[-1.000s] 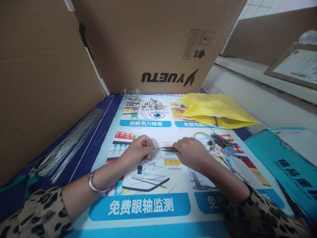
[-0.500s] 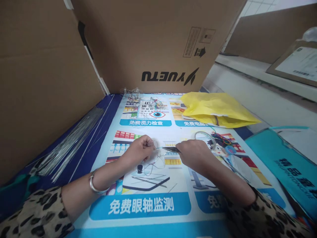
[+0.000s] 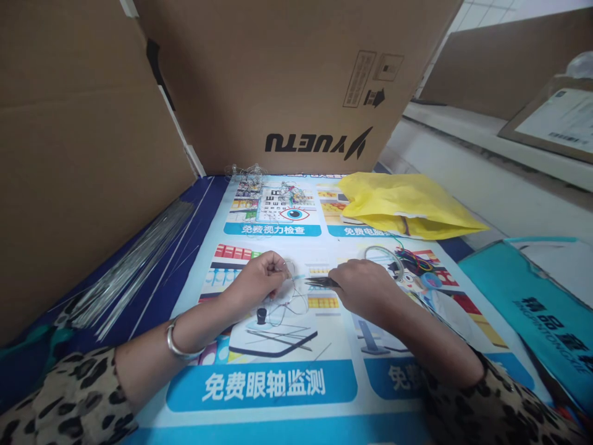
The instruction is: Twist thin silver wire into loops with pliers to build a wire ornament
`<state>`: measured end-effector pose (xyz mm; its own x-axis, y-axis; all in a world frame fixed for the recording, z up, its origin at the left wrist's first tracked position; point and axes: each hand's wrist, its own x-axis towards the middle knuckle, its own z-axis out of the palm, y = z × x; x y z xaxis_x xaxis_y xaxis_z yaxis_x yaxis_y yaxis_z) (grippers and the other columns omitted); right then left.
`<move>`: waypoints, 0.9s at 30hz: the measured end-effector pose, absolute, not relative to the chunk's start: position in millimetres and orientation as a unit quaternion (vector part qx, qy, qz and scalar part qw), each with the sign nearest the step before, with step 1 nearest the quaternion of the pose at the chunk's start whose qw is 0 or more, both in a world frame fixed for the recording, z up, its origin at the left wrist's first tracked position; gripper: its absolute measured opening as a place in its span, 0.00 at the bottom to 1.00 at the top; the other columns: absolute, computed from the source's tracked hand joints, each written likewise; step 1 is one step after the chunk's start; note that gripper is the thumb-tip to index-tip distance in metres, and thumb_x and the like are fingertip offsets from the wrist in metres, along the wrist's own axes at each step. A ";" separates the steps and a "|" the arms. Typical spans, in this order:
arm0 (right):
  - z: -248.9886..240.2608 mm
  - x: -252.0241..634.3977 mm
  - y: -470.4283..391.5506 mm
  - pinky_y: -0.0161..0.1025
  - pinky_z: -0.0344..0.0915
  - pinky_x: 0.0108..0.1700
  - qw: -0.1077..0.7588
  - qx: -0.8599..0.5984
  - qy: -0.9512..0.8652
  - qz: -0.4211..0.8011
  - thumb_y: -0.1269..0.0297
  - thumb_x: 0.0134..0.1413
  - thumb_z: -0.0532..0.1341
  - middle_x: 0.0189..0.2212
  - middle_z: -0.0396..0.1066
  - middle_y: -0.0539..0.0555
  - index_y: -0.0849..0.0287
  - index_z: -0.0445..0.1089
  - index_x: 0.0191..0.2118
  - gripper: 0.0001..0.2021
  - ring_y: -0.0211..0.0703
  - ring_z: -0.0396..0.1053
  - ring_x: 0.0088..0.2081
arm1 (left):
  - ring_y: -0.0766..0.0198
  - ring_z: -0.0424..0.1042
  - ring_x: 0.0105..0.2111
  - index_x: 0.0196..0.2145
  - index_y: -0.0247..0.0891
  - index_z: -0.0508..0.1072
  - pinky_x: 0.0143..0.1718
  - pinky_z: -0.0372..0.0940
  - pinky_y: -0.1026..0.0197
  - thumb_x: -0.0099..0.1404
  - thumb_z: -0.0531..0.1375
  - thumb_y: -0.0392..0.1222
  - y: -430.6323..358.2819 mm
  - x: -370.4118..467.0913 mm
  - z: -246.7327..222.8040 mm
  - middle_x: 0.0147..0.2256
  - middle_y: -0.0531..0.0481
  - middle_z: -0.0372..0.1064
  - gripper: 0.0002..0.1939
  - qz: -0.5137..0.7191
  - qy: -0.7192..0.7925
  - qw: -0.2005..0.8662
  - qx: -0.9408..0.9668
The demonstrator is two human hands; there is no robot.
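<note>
Thumb and fingertips of my left hand (image 3: 259,279) are pinched on a fine wire (image 3: 290,267), which curls up beside the fingers. Thin loops of it (image 3: 296,311) hang below, over the printed sheet (image 3: 264,417). My right hand (image 3: 365,285) is wrapped round a pair of dark pliers (image 3: 320,282), handles hidden in the palm. Their narrow jaws point left and stand slightly apart, a short gap away from the left fingertips. Nothing can be made out between the jaws.
A bundle of straight wires (image 3: 134,269) lies at left beside a large cardboard box (image 3: 278,80). Tangled wire pieces (image 3: 252,176) sit at the back. A yellow bag (image 3: 407,201), coloured wires (image 3: 417,259) and a teal bag (image 3: 532,296) are on the right.
The pliers' jaws have parted and drawn slightly away from the wire by my left fingers. My left hand has turned a little, still pinching.
</note>
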<state>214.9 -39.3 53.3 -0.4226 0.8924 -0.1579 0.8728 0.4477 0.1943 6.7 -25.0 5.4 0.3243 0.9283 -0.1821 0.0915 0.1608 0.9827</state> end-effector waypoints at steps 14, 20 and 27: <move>38.0 209.1 -34.8 0.40 0.44 0.33 -0.022 0.415 0.898 0.142 0.75 0.50 0.52 0.26 0.67 0.53 0.59 0.67 0.29 0.08 0.42 0.57 0.31 | 0.74 0.56 0.14 0.29 0.38 0.61 0.16 0.49 0.70 0.54 0.58 0.38 -27.8 7.3 11.5 0.15 0.59 0.59 0.07 0.294 0.448 0.637 0.554; 31.3 209.8 -32.9 0.41 0.43 0.33 -0.041 0.376 0.909 0.176 0.74 0.51 0.54 0.25 0.65 0.54 0.60 0.65 0.27 0.06 0.43 0.55 0.31 | 0.73 0.59 0.17 0.31 0.37 0.62 0.18 0.50 0.69 0.53 0.57 0.34 -25.9 5.3 12.6 0.17 0.57 0.63 0.07 0.276 0.420 0.679 0.534; 26.3 207.4 -34.3 0.40 0.42 0.32 -0.046 0.379 0.912 0.151 0.75 0.51 0.53 0.24 0.65 0.53 0.59 0.65 0.26 0.07 0.41 0.54 0.30 | 0.73 0.59 0.16 0.30 0.37 0.62 0.18 0.53 0.68 0.51 0.58 0.33 -22.8 3.5 11.8 0.17 0.57 0.64 0.08 0.270 0.391 0.690 0.546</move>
